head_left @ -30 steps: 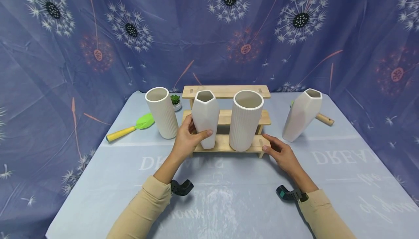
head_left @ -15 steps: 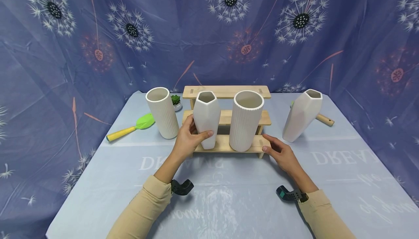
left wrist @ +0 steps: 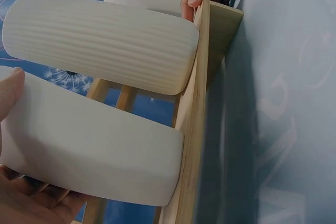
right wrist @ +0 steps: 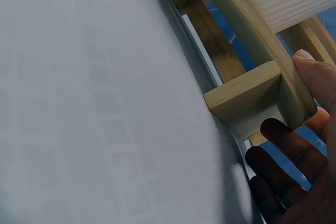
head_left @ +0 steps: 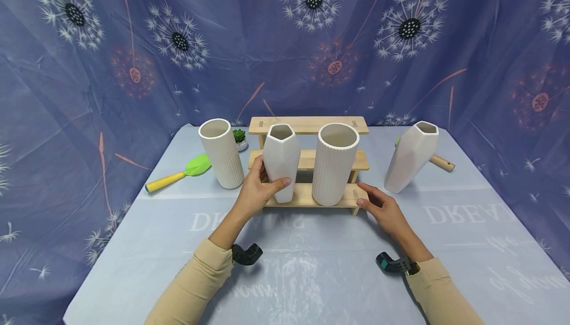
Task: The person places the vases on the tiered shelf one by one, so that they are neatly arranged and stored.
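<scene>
White faceted vase on the wooden rack is gripped by our left hand, right hand relaxed at the rack's four o'clock; we judge releasing comes next.

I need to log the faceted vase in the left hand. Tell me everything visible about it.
The faceted vase is matte white, ceramic by the look, with flat angled faces, an angular open mouth and a body narrowing to the base. It stands upright on the lowest step of the wooden stand, beside the ribbed vase and apart from it. The left hand grips its lower half, thumb across the front. Its inside is not visible.
</scene>
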Action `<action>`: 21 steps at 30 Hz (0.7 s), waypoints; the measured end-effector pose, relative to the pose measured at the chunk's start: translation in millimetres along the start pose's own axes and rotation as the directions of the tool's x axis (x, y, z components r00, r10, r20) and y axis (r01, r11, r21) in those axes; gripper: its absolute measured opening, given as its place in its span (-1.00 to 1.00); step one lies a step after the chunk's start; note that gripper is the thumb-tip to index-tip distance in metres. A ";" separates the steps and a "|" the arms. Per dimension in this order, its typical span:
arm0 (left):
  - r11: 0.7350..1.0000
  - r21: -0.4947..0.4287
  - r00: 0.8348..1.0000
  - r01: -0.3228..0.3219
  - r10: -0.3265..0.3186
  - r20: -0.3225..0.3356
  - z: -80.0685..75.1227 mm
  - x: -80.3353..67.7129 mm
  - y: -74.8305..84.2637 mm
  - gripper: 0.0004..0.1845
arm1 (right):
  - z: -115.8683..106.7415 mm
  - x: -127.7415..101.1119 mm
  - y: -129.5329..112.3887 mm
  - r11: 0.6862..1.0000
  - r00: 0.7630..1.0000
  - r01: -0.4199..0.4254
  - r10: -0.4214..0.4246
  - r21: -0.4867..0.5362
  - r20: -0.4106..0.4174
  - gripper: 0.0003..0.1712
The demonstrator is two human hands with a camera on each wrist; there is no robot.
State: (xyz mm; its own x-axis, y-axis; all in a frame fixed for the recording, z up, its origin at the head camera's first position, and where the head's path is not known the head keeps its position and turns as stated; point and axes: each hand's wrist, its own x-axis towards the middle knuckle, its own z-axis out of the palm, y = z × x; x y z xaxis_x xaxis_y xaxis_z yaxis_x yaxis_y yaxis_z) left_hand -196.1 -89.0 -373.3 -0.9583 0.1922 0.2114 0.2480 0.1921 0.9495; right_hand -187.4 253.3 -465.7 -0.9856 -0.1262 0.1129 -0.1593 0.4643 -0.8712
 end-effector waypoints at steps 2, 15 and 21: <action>1.000 0.007 1.000 0.003 -0.004 0.010 -0.2 -0.2 1.0 -0.20 | -0.2 -0.1 0.3 1.000 1.000 0.001 -0.001 0.000 0.000 -0.37; 0.997 0.039 0.998 -0.065 0.064 0.024 -12.4 -9.8 -1.5 -0.25 | -0.2 -0.1 0.8 1.000 1.000 -0.001 0.001 -0.002 0.003 -0.37; 0.987 0.031 0.987 -0.158 0.159 -0.038 -19.3 -16.5 -5.3 -0.37 | -0.4 -0.2 0.1 1.000 1.000 -0.006 0.006 -0.001 0.004 -0.36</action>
State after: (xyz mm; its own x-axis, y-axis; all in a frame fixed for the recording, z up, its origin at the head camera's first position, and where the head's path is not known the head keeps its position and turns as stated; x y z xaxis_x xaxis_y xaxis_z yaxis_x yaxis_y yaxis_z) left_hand -184.3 -111.7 -377.4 -0.9115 0.1839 0.3680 0.4002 0.1887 0.8968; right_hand -187.2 253.7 -465.7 -0.9863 -0.1265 0.1059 -0.1534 0.4659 -0.8714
